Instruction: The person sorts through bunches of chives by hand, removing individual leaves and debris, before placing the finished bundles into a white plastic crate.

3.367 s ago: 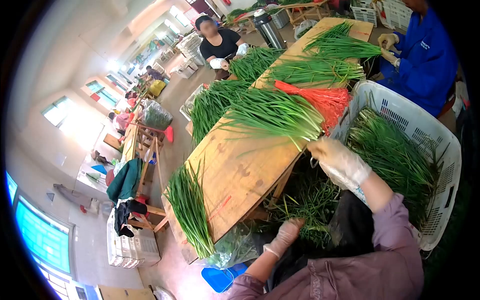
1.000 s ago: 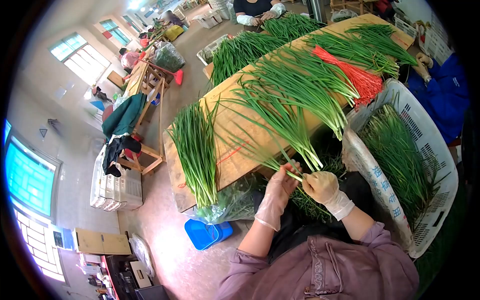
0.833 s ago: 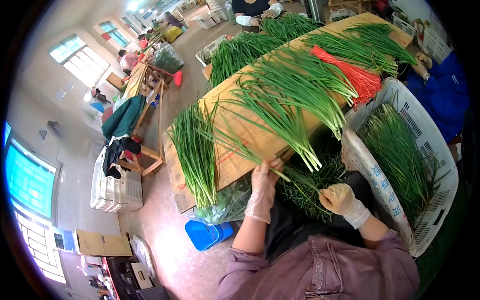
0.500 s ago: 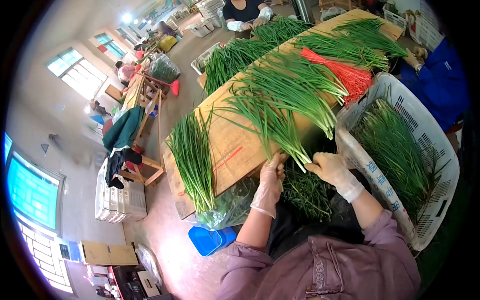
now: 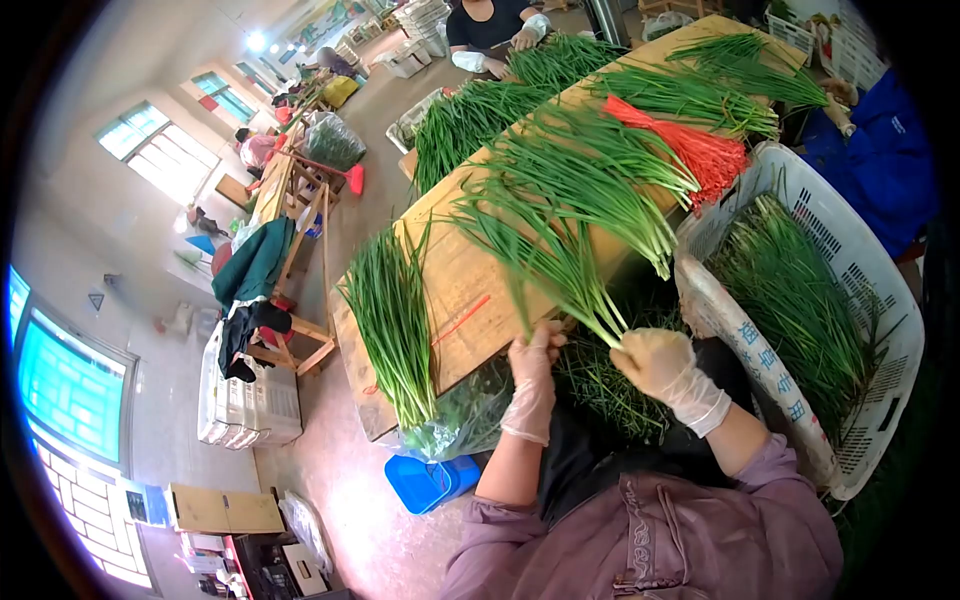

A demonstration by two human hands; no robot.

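Both of my hands wear thin, clear gloves. My right hand (image 5: 655, 362) is closed round the pale stem ends of a small bunch of garlic chives (image 5: 570, 275), whose green leaves fan out over the table. Just to its left, below the table's near edge, my left hand (image 5: 535, 365) is closed at the lower end of a few blurred chive leaves (image 5: 520, 300). A larger pile of chives (image 5: 600, 190) lies beyond the bunch. Further left rests a neat bundle of chives (image 5: 390, 335), stems toward me.
Red ties (image 5: 690, 150) lie on the wooden table (image 5: 465, 290). At my right stands a white crate (image 5: 870, 450) of chives. Loose greens (image 5: 610, 395) sit below my hands, a blue bin (image 5: 430, 485) on the floor. A co-worker (image 5: 490, 30) works across the table, another person in blue (image 5: 880, 160) at right.
My left hand has moved slightly left and down, with leaves blurring beside it. My right hand stays round the stems, its back turned up more. The co-worker's hands opposite have moved apart.
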